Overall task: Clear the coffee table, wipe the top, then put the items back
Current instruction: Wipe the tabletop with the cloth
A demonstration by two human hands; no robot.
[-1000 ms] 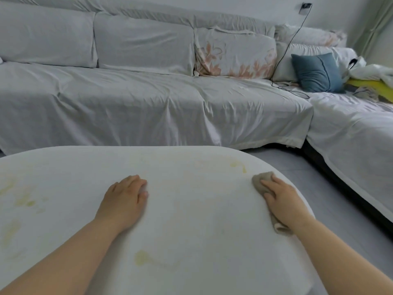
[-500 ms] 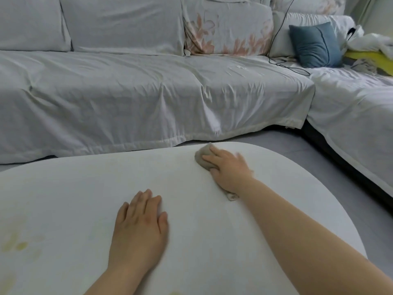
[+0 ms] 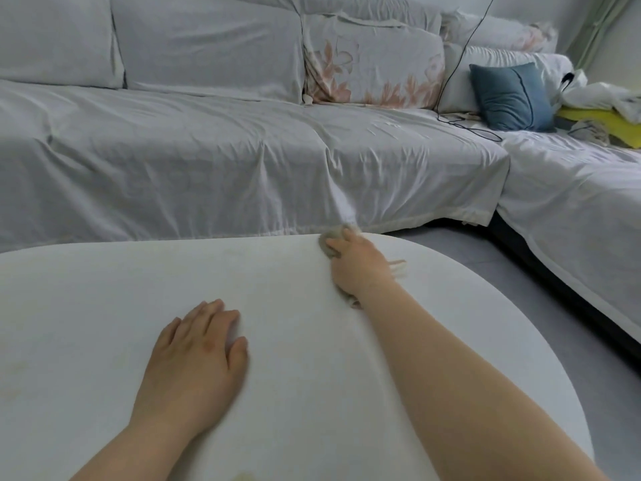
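- Coffee table: bare white top; right hand presses a soft, limp cloth at its far edge, fingers closed over it.
- Left hand lies flat, fingers open.

No readable text, label, brand or number shows anywhere

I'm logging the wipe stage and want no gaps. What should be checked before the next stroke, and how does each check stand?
1. Cloth under the right hand: ok, pressed on the top at the far edge.
2. Left hand flat, bracing on the coffee table: ok.
3. Tabletop free of items: ok in the part shown.
4. Stains gone: not ok, a yellowish mark shows at the near edge and faint ones at the left.
5. Cloth damp: cannot tell.
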